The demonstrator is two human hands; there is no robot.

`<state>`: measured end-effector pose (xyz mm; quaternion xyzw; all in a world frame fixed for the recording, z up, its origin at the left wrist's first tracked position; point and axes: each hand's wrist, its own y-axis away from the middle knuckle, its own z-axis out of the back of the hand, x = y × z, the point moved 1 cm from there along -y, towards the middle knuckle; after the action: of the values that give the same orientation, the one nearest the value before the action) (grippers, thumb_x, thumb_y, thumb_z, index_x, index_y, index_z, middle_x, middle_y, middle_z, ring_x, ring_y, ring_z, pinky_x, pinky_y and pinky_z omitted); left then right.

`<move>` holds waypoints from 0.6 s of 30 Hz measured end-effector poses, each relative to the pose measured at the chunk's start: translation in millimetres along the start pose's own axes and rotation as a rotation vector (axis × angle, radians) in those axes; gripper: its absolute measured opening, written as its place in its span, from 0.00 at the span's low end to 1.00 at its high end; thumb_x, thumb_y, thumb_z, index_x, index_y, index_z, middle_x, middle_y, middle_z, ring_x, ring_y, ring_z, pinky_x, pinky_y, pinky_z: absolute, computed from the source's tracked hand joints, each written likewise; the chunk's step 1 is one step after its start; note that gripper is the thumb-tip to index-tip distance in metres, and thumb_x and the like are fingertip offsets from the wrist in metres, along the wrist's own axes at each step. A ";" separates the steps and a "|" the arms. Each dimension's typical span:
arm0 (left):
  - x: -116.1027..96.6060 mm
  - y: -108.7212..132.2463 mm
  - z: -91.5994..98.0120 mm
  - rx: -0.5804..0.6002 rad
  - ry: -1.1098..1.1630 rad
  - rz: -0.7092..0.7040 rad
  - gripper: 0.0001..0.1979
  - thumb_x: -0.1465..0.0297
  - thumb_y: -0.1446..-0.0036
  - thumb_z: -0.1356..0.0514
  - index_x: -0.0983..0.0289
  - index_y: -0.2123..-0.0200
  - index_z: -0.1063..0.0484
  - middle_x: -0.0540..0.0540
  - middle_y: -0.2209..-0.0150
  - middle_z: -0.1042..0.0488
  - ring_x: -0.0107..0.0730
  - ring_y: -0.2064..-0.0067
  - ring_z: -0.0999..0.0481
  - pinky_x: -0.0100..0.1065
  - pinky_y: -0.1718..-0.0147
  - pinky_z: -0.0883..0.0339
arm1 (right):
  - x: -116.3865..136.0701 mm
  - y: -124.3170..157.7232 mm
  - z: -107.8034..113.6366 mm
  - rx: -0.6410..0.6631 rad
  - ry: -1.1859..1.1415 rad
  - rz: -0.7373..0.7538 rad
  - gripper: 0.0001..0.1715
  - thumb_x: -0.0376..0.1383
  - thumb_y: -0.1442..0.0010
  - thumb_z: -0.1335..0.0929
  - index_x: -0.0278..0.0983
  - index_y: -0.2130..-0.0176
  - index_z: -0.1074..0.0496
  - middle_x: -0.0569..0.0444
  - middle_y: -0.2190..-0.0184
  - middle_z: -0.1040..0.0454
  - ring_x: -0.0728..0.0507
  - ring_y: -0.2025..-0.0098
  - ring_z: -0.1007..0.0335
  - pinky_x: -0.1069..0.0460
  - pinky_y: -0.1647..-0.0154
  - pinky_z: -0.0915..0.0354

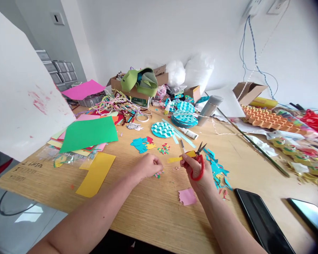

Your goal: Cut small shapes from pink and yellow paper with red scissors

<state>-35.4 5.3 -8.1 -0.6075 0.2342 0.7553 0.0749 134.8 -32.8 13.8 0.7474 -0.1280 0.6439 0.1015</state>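
Note:
My right hand point(201, 173) holds scissors point(198, 167) with red handles, their dark blades pointing up and away. A strip of yellow paper point(189, 154) is also pinched at its fingertips. My left hand point(149, 165) is closed low over the table, fingertips together; whatever may be in them is hidden. Small coloured paper bits point(158, 174) lie right beneath those fingertips. A pink paper scrap point(187, 197) with a nibbled edge rests below my hands. Beyond them are blue cut-out shapes point(139, 145) and a little heap of red, green and yellow pieces point(164, 149).
Blue paper offcuts point(218, 169) and a black phone point(262, 220) lie at right. Yellow card point(96, 174) and green paper point(90, 133) are at left. Farther back are a blue wavy-patterned disc point(162, 129), a glue bottle point(189, 133), a grey cylinder point(210, 109) and a long stick point(251, 143).

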 end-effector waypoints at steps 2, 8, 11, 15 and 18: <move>3.3 -0.9 1.2 0.005 -0.137 -0.051 0.08 0.69 0.56 0.39 0.64 0.84 0.28 0.56 0.78 0.24 0.32 0.78 0.27 0.31 0.77 0.36 | -1.8 -0.8 1.2 0.011 -0.020 0.003 0.10 0.39 0.51 0.27 0.36 0.75 0.29 0.54 0.78 0.29 0.47 0.76 0.34 0.52 0.74 0.38; 1.1 -2.5 8.9 -0.156 -0.224 -0.145 0.07 0.69 0.57 0.36 0.63 0.83 0.27 0.51 0.83 0.29 0.29 0.79 0.32 0.28 0.79 0.43 | -2.1 -0.4 3.2 0.035 0.036 0.027 0.11 0.41 0.52 0.26 0.36 0.73 0.27 0.54 0.79 0.28 0.47 0.76 0.34 0.52 0.74 0.36; -7.5 -0.6 8.9 -0.194 -0.075 -0.225 0.08 0.65 0.55 0.36 0.64 0.77 0.24 0.52 0.79 0.27 0.28 0.77 0.33 0.28 0.77 0.43 | 1.4 2.5 1.0 0.095 0.139 0.020 0.15 0.44 0.52 0.26 0.36 0.73 0.29 0.54 0.79 0.28 0.47 0.76 0.33 0.52 0.73 0.36; -13.9 5.4 -0.1 0.007 0.044 -0.305 0.12 0.61 0.54 0.35 0.64 0.71 0.23 0.52 0.76 0.27 0.27 0.76 0.35 0.28 0.77 0.44 | 8.8 9.7 -6.1 0.225 0.266 0.000 0.19 0.49 0.53 0.26 0.37 0.73 0.32 0.55 0.78 0.27 0.46 0.75 0.32 0.52 0.72 0.35; -11.9 7.7 -5.2 0.087 0.046 -0.250 0.12 0.61 0.58 0.32 0.64 0.76 0.25 0.50 0.80 0.30 0.25 0.78 0.38 0.28 0.79 0.48 | 13.4 13.5 -9.1 0.286 0.319 0.022 0.22 0.52 0.53 0.27 0.38 0.72 0.33 0.54 0.78 0.26 0.44 0.73 0.30 0.52 0.72 0.35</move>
<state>-30.9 -1.8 4.5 -0.6452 0.1908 0.7151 0.1893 123.8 -43.6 28.2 0.6412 -0.0258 0.7669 0.0066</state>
